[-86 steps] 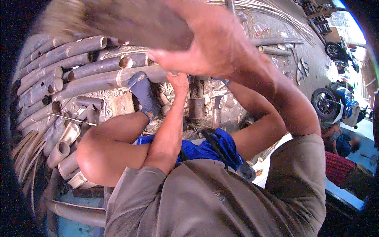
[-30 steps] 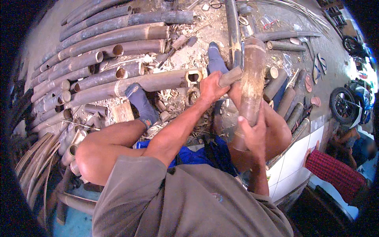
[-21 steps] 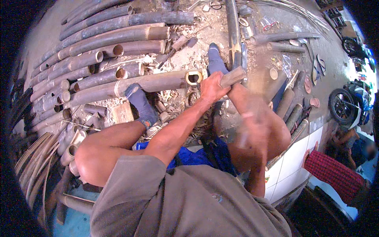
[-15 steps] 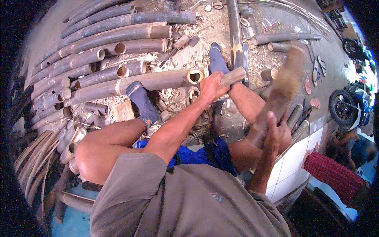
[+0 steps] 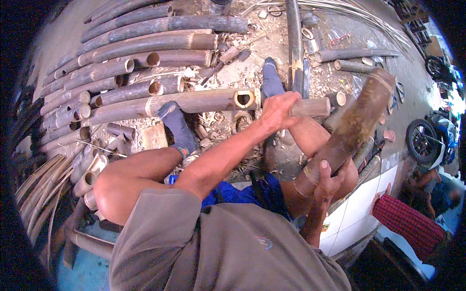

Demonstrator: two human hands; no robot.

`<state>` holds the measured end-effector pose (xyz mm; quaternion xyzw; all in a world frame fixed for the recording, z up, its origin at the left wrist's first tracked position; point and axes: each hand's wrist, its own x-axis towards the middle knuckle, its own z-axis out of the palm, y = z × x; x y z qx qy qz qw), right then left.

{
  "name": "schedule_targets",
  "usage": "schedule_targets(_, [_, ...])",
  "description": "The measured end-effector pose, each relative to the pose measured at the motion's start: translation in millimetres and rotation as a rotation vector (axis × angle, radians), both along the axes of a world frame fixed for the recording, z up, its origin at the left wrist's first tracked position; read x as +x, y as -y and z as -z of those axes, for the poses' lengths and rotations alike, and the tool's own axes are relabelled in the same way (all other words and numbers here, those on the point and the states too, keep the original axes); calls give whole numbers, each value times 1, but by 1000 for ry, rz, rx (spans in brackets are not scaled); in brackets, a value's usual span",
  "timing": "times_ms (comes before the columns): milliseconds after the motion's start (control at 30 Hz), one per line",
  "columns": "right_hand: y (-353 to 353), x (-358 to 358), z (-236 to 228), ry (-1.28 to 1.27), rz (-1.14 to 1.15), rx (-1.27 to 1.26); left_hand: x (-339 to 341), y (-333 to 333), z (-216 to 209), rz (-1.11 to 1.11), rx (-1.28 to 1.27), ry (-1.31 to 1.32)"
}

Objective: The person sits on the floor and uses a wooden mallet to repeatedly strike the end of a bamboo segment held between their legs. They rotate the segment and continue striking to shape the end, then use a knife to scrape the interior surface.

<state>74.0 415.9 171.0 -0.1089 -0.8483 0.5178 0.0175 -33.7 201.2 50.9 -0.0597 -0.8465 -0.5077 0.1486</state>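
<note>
My left hand (image 5: 278,111) is closed around a round wooden tool handle (image 5: 311,107), whose butt end sticks out to the right; whatever lies at its other end is hidden. Just left of that hand lies a long bamboo pole (image 5: 194,101) with a hole cut near its right end. My socked left foot (image 5: 175,125) rests against the pole. In my right hand (image 5: 331,180) is a thick brown bamboo section (image 5: 352,121), gripped near its lower end and slanting up to the right. It stands apart from the wooden handle's butt.
Many bamboo poles (image 5: 145,43) lie side by side at the left. Wood shavings (image 5: 262,41) cover the ground ahead. Split strips (image 5: 41,194) are bundled at lower left. To the right are white tiles (image 5: 347,213), a motorcycle (image 5: 427,138) and another person's checked sleeve (image 5: 407,225).
My left hand and the wooden handle have shifted right, away from the pole's hole. The bamboo section, blurred by motion before, now shows sharply and has shifted a little to the right.
</note>
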Motion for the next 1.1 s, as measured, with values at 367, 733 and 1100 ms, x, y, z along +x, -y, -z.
schedule_targets(367, [4, 2, 3, 156, 76, -68, -16, 12, 43, -30, 37, 57])
schedule_targets(733, [78, -3, -12, 184, -10, 223, -16, 24, 57, -61, 75, 60])
schedule_targets(1100, [71, -27, 7, 38, 78, 15, -33, 21, 56, -111, -49, 140])
